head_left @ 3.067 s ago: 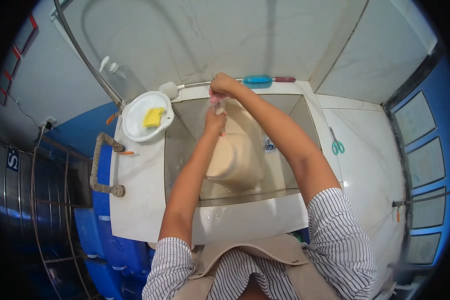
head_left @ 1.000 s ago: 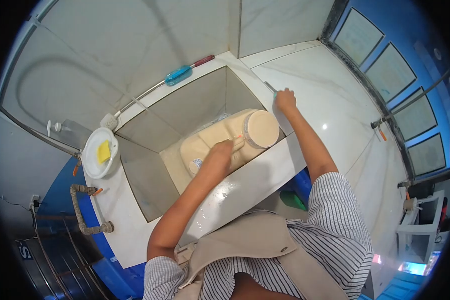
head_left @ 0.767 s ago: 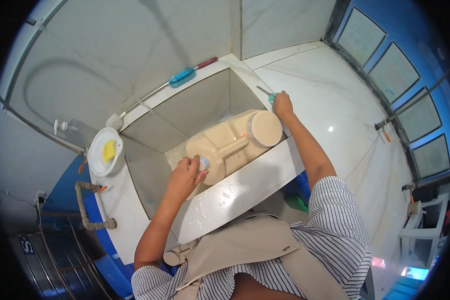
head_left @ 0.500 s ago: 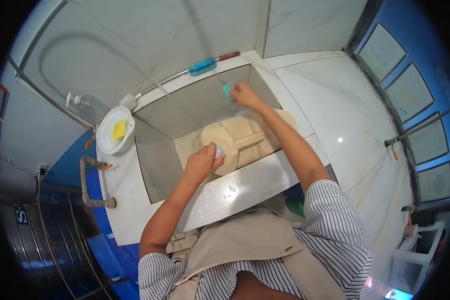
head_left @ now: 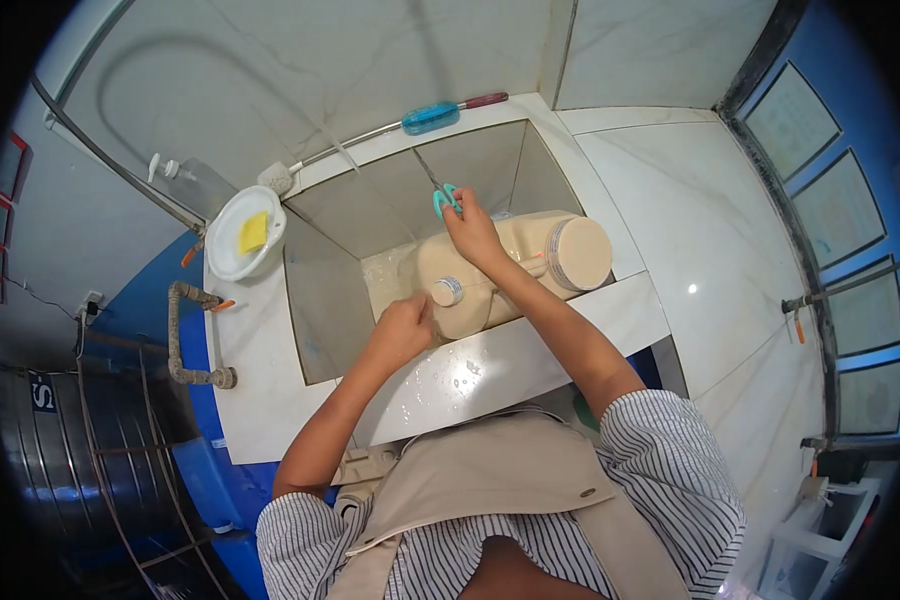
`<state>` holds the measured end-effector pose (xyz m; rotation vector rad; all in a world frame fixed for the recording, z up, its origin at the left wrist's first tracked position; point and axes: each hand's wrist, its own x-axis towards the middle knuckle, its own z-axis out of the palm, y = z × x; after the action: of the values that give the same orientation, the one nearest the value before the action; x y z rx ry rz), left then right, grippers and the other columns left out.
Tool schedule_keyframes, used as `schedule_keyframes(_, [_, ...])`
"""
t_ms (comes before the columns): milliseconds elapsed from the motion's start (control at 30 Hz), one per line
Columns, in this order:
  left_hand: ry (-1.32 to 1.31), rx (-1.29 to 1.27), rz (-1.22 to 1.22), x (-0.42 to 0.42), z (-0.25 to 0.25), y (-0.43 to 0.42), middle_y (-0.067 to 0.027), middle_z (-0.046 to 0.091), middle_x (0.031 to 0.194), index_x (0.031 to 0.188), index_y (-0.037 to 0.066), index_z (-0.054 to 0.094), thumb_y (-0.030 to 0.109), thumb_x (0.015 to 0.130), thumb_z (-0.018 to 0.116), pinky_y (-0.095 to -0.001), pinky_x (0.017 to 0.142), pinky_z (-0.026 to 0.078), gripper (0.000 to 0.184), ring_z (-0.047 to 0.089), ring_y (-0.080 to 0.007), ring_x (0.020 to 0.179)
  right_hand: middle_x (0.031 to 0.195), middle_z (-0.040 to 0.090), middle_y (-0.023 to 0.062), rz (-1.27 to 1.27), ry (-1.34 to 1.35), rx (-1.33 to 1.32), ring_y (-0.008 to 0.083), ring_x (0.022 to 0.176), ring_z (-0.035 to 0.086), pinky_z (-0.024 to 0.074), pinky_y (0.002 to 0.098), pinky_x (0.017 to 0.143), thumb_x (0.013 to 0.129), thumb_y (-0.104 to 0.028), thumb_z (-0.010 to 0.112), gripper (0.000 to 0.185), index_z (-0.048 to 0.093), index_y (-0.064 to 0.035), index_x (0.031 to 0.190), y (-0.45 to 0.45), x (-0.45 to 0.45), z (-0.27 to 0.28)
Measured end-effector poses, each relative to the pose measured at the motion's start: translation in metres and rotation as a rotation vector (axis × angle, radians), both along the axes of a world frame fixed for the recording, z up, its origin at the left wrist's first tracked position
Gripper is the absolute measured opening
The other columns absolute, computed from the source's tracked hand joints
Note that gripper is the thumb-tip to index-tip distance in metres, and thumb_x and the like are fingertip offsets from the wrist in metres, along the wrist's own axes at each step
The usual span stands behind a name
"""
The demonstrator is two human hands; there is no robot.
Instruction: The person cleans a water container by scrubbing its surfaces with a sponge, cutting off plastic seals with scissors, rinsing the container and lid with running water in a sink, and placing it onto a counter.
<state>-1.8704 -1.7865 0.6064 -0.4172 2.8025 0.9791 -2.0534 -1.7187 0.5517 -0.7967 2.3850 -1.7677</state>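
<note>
A large beige plastic jug [head_left: 518, 237] lies on its side across the sink [head_left: 315, 305]. It has a small cap [head_left: 447, 291] with a whitish band on its upper side and a wide round lid [head_left: 580, 254] at its right end. My left hand [head_left: 406, 328] is closed against the jug, its fingertips right beside the small cap. My right hand [head_left: 470, 226] grips a pair of scissors [head_left: 444, 198] by the teal handles, above the jug. The metal blades point up and away, toward the sink's back wall.
A white bowl [head_left: 226, 262] with a yellow sponge [head_left: 253, 233] and a clear pump bottle [head_left: 192, 186] stand at the left. A long-handled brush [head_left: 430, 119] lies along the back rim. Water drops wet the front ledge [head_left: 440, 385]. A pipe [head_left: 175, 335] rises at left.
The right hand has come left and lower with the scissors, whose blades now show clearly. The left hand has shifted off the small cap to its side. The jug has turned, bringing its wide lid into view.
</note>
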Motion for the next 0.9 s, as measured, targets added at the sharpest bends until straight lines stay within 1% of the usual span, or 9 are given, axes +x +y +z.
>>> schedule_keyframes(133, [-0.135, -0.026, 0.001, 0.005, 0.012, 0.000, -0.0237, 0.059, 0.091, 0.111, 0.002, 0.052, 0.007, 0.077, 0.048, -0.0424, 0.071, 0.048, 0.034, 0.060, -0.0340, 0.082, 0.090, 0.060, 0.0260, 0.007, -0.031, -0.002, 0.0399, 0.080, 0.060, 0.0455, 0.0451, 0.072, 0.087, -0.028, 0.050, 0.037, 0.043, 0.0019, 0.109, 0.001, -0.001, -0.003])
schedule_keyframes(200, [0.714, -0.359, -0.298, -0.007, 0.005, 0.002, -0.0225, 0.060, 0.080, 0.117, 0.006, 0.048, 0.019, 0.079, 0.057, -0.0434, 0.067, 0.049, 0.041, 0.061, -0.0337, 0.074, 0.093, 0.060, 0.0265, 0.032, -0.039, 0.006, 0.0394, 0.081, 0.060, 0.0457, 0.0447, 0.073, 0.088, -0.029, 0.050, 0.039, 0.044, 0.0021, 0.110, 0.000, -0.003, -0.003])
schedule_keyframes(333, [0.526, -0.416, -0.428, -0.020, -0.013, -0.001, -0.0210, 0.060, 0.070, 0.112, 0.004, 0.049, 0.033, 0.080, 0.062, -0.0436, 0.063, 0.049, 0.045, 0.062, -0.0354, 0.067, 0.094, 0.060, 0.0265, 0.009, -0.049, 0.004, 0.0393, 0.080, 0.060, 0.0458, 0.0446, 0.072, 0.087, -0.029, 0.050, 0.039, 0.044, 0.0019, 0.111, 0.001, -0.001, -0.001])
schedule_keyframes(400, [-0.053, -0.227, -0.187, -0.028, 0.009, 0.003, -0.0235, 0.059, 0.089, 0.106, -0.004, 0.046, 0.029, 0.081, 0.063, -0.0412, 0.061, 0.051, 0.045, 0.062, -0.0333, 0.080, 0.094, 0.060, 0.0261, -0.003, -0.023, 0.019, 0.0391, 0.080, 0.060, 0.0459, 0.0445, 0.072, 0.087, -0.029, 0.050, 0.039, 0.043, 0.0017, 0.111, 0.000, -0.004, -0.001])
schedule_keyframes(500, [-0.314, -0.277, -0.136, -0.042, 0.010, 0.002, -0.0253, 0.055, 0.101, 0.104, -0.004, 0.044, 0.031, 0.081, 0.064, -0.0411, 0.055, 0.051, 0.047, 0.060, -0.0347, 0.082, 0.095, 0.059, 0.0263, 0.003, -0.034, 0.048, 0.0392, 0.080, 0.060, 0.0459, 0.0446, 0.072, 0.087, -0.029, 0.050, 0.039, 0.044, 0.0015, 0.111, 0.000, -0.004, -0.001])
schedule_keyframes(533, [-0.315, -0.277, -0.140, -0.037, 0.009, 0.005, -0.0253, 0.055, 0.101, 0.104, -0.004, 0.044, 0.031, 0.081, 0.064, -0.0411, 0.055, 0.051, 0.047, 0.060, -0.0347, 0.082, 0.095, 0.059, 0.0263, 0.000, -0.035, 0.049, 0.0392, 0.080, 0.060, 0.0459, 0.0446, 0.072, 0.087, -0.029, 0.050, 0.039, 0.044, 0.0015, 0.111, 0.000, -0.004, -0.002])
schedule_keyframes(600, [0.219, -0.345, -0.194, -0.022, 0.008, 0.011, -0.0215, 0.058, 0.092, 0.103, 0.000, 0.045, 0.031, 0.084, 0.061, -0.0420, 0.057, 0.051, 0.040, 0.061, -0.0362, 0.075, 0.097, 0.059, 0.0266, 0.011, -0.066, 0.033, 0.0401, 0.080, 0.060, 0.0458, 0.0453, 0.073, 0.087, -0.029, 0.049, 0.039, 0.044, 0.0015, 0.111, 0.001, -0.006, -0.002])
schedule_keyframes(733, [0.443, -0.642, -0.562, -0.025, 0.002, 0.002, -0.0213, 0.058, 0.094, 0.103, 0.001, 0.043, 0.026, 0.083, 0.061, -0.0393, 0.057, 0.052, 0.037, 0.061, -0.0341, 0.077, 0.097, 0.059, 0.0269, 0.000, -0.027, 0.013, 0.0410, 0.082, 0.059, 0.0453, 0.0461, 0.073, 0.088, -0.028, 0.049, 0.039, 0.043, 0.0017, 0.113, -0.001, -0.005, -0.004])
schedule_keyframes(900, [0.126, -0.437, -0.557, -0.039, 0.006, -0.006, -0.0209, 0.058, 0.084, 0.105, 0.001, 0.042, 0.022, 0.082, 0.060, -0.0342, 0.053, 0.052, 0.035, 0.061, -0.0296, 0.061, 0.101, 0.057, 0.0257, 0.004, 0.022, 0.050, 0.0403, 0.092, 0.056, 0.0443, 0.0441, 0.078, 0.088, -0.021, 0.048, 0.035, 0.047, 0.0049, 0.111, 0.002, -0.008, 0.001])
